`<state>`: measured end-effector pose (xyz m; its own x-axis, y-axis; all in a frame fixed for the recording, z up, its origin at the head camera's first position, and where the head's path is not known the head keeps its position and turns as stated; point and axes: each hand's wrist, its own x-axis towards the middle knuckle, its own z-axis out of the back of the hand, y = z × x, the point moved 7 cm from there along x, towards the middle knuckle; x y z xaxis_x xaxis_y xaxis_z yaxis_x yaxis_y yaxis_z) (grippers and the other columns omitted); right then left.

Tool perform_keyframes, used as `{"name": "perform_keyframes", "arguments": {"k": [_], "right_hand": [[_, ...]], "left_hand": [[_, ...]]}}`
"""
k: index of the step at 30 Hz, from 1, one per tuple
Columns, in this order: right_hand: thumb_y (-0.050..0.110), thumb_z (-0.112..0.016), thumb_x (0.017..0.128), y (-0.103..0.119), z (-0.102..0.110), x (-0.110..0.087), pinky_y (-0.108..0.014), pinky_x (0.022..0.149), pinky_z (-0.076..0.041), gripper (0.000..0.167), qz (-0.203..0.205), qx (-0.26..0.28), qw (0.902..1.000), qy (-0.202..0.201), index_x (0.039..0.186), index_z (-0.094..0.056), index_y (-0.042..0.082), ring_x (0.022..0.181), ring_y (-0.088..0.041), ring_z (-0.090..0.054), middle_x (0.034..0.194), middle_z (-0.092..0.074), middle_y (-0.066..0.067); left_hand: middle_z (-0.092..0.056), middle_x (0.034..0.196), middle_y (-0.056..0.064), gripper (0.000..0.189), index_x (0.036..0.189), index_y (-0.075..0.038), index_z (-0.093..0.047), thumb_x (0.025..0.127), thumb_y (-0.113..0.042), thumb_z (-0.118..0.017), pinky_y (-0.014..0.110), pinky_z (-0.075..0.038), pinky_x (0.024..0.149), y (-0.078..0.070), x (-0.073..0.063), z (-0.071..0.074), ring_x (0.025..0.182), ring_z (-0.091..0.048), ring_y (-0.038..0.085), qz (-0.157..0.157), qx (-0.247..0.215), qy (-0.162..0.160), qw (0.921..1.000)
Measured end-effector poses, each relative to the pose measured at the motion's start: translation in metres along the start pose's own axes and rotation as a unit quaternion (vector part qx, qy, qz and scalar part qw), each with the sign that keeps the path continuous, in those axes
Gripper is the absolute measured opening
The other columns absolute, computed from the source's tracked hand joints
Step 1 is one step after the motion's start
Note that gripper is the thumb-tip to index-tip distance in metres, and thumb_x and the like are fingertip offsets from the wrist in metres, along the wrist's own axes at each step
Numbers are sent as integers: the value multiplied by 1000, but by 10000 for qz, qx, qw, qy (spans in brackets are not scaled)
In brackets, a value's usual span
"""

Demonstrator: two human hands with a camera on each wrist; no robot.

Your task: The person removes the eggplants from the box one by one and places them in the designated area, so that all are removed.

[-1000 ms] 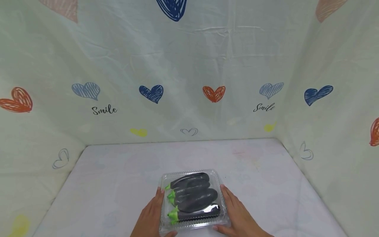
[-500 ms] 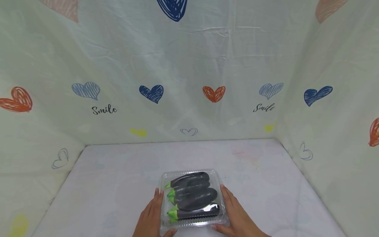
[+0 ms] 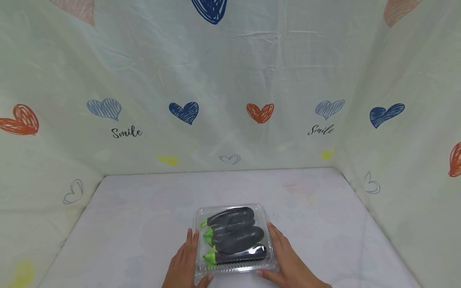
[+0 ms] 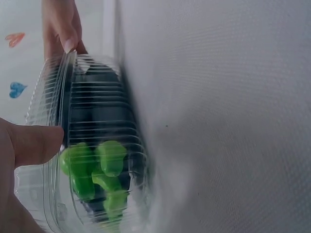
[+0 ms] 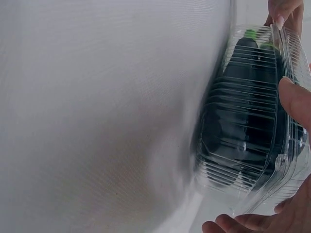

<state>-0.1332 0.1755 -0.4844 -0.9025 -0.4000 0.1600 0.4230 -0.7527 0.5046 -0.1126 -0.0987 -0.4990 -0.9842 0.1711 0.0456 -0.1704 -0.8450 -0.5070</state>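
A clear plastic clamshell box (image 3: 268, 236) with a ribbed edge lies at the near middle of the white table in the head view. Through its lid show several dark eggplants (image 3: 239, 239), green stems toward the left. My left hand (image 3: 183, 258) holds the box's left side, fingers along the wall and thumb at the near left corner. On the opposite side my right hand (image 3: 289, 258) grips the box the same way, its thumb at the near right corner. The left wrist view shows a thumb (image 4: 39, 143) on the rim seam, close to the green stems (image 4: 111, 158).
The white table (image 3: 144, 212) runs back to a pale cloth wall (image 3: 216, 80) printed with hearts and the word Smile. Cloth also encloses the left and right sides. Faint reddish marks (image 3: 291, 186) spot the tabletop at the back right.
Over the last second the box has shifted very slightly away from me, both hands staying on its sides. My left thumb has come up a little at the near corner.
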Motion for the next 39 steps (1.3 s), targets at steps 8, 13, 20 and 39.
{"name": "perform_keyframes", "arguments": {"k": [8, 13, 20, 39], "right_hand": [[54, -88, 81, -1, 2, 0, -53, 106, -55, 122, 174, -17, 9997, -194, 168, -16, 7, 143, -35, -47, 161, -40, -18], [48, -90, 80, -2, 3, 0, -53, 106, -54, 122, 226, 46, 9994, -272, 169, -16, 9, 143, -35, -47, 162, -41, -14], [45, -93, 78, -3, 3, 1, -51, 106, -55, 123, 336, 37, 9987, -389, 168, -18, 9, 142, -34, -49, 160, -43, -13], [54, -88, 82, -5, 4, 4, -53, 109, -52, 118, 174, 126, 9992, -326, 169, -19, 14, 144, -31, -49, 160, -45, -9]], "left_hand": [[-30, 166, 30, 112, 162, -1, -17, 83, -45, -83, 66, -47, 106, 0, 1, 0, 136, -53, 45, -71, -1, 79, 9999], [-32, 165, 31, 109, 162, 0, -18, 85, -44, -82, 65, -47, 106, -2, 1, 1, 135, -54, 45, -163, -28, 49, 9999], [-40, 162, 29, 104, 162, -3, -19, 88, -44, -80, 61, -53, 100, -5, -2, 3, 130, -59, 40, -559, 278, -555, 9965], [-52, 153, 24, 116, 170, -21, 7, 93, -51, -74, 46, -56, 92, -7, -9, 5, 116, -67, 26, -1284, 1403, -1680, 9673]]}}
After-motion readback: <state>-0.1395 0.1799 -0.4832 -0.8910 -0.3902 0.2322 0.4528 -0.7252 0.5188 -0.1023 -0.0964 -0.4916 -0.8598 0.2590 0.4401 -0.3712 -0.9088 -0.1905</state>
